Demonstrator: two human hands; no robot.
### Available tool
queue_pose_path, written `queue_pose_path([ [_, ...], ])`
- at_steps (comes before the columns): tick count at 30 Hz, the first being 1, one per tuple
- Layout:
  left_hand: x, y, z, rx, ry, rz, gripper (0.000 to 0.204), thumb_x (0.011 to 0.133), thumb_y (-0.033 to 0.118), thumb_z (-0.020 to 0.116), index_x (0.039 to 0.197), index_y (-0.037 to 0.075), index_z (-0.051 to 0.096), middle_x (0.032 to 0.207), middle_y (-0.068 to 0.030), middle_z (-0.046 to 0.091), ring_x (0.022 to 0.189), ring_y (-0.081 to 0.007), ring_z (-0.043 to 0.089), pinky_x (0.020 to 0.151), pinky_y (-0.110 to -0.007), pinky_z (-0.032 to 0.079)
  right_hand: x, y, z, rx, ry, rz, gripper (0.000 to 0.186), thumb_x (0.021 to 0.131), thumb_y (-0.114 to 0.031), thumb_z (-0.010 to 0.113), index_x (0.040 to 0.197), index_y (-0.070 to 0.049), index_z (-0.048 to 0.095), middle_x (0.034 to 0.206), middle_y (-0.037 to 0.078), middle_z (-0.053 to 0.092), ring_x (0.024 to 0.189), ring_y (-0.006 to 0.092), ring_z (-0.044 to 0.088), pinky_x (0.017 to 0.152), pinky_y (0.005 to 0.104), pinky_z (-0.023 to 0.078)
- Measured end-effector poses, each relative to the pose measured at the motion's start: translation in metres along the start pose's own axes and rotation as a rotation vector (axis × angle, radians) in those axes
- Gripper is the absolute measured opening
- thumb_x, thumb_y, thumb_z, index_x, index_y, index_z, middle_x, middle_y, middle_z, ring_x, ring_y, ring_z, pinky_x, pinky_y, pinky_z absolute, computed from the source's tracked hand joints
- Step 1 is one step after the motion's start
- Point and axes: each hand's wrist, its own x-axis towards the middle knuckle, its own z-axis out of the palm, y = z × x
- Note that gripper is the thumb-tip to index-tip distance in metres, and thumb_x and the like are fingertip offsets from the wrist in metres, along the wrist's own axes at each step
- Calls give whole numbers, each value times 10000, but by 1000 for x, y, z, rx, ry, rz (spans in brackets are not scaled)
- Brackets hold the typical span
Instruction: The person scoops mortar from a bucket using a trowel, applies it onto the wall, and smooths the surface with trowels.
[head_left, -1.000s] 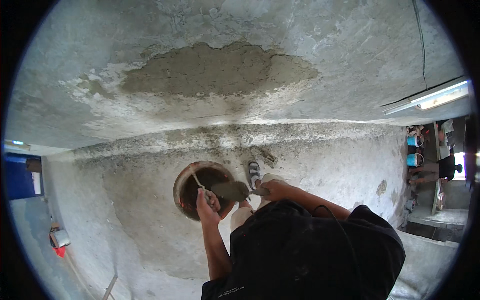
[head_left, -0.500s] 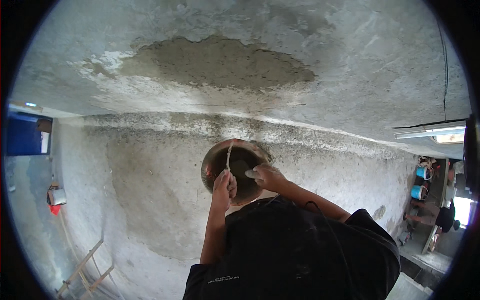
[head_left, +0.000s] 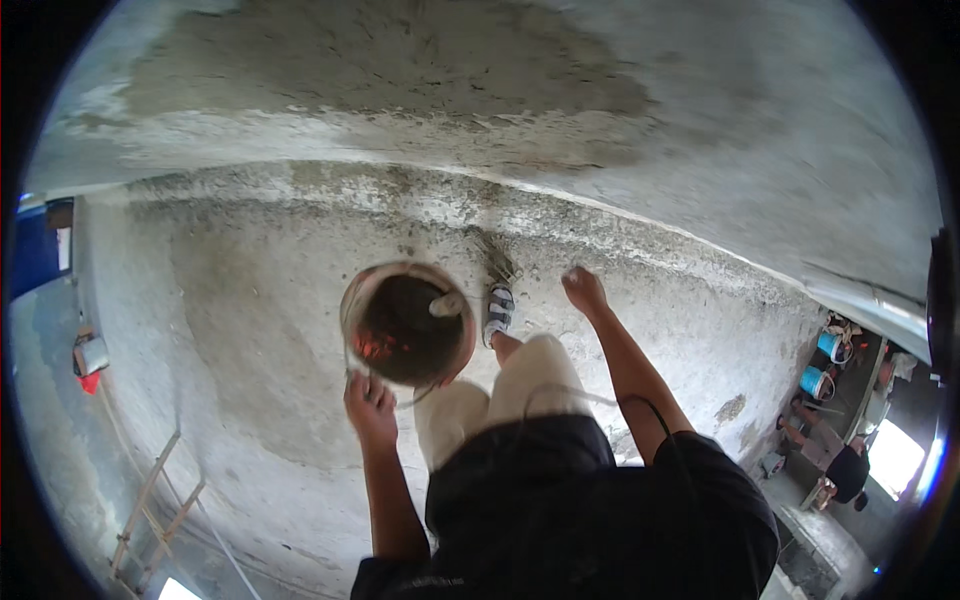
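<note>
A round bucket (head_left: pixel 462 362) hangs in front of my legs, its inside dark with a reddish patch. A pale rounded tool handle (head_left: pixel 447 305) stands up inside it. My left hand (head_left: pixel 371 408) is closed on the bucket's thin handle (head_left: pixel 347 352), at the near left of the rim. Well to the right of the bucket, my right hand (head_left: pixel 584 290) is a loose fist, slightly blurred, with nothing visible in it. My sandalled foot (head_left: pixel 498 310) is on the floor between the bucket and that hand.
Ahead rises a grey plastered wall (head_left: pixel 720 130) with a large darker patch (head_left: pixel 390 60). A wooden frame (head_left: pixel 160 510) stands at the lower left. Light blue buckets (head_left: pixel 815 382) and another person (head_left: pixel 835 465) are at the right. A dark wet smear (head_left: pixel 492 255) marks the floor ahead.
The bucket and my left hand have moved left. My right hand has left the bucket and swung out to the right. My legs and foot have come into view.
</note>
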Motion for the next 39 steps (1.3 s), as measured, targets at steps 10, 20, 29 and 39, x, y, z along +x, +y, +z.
queue_pose_path([
  [10, 111, -115, -203, -66, 621, 163, 411, 1043, 275, 484, 717, 219, 241, 608, 85, 175, 466, -40, 119, 405, -252, 112, 220, 124, 375, -373, -501, 204, 677, 854, -439, 698, 1400, -77, 526, 1421, 165, 575, 1347, 338, 520, 1092, 469, 448],
  [20, 91, -124, -333, 82, 944, 170, 346, 1056, 330, 482, 767, 211, 331, 601, 85, 274, 443, -36, 216, 389, -221, 180, 234, 148, 470, -442, -384, 15, 440, 960, -405, 603, 1222, -53, 563, 1149, 254, 652, 1082, 450, 621, 900, 540, 508],
  [29, 81, -87, -363, 181, 773, 298, 250, 890, 225, 540, 794, 169, 316, 708, 20, 346, 530, -130, 351, 453, -261, 313, 95, -62, 144, -417, -131, -647, 465, 919, -266, 677, 1286, -13, 547, 1124, 215, 690, 1056, 408, 663, 890, 485, 551],
  [39, 102, -42, -283, -466, 427, 296, 422, 1067, 401, 423, 723, 196, 291, 548, 50, 278, 372, -72, 206, 331, -262, 189, -26, -256, -129, -374, 756, -872, 326, 958, -353, 676, 907, -54, 558, 709, 133, 551, 540, 263, 559, 491, 393, 498],
])
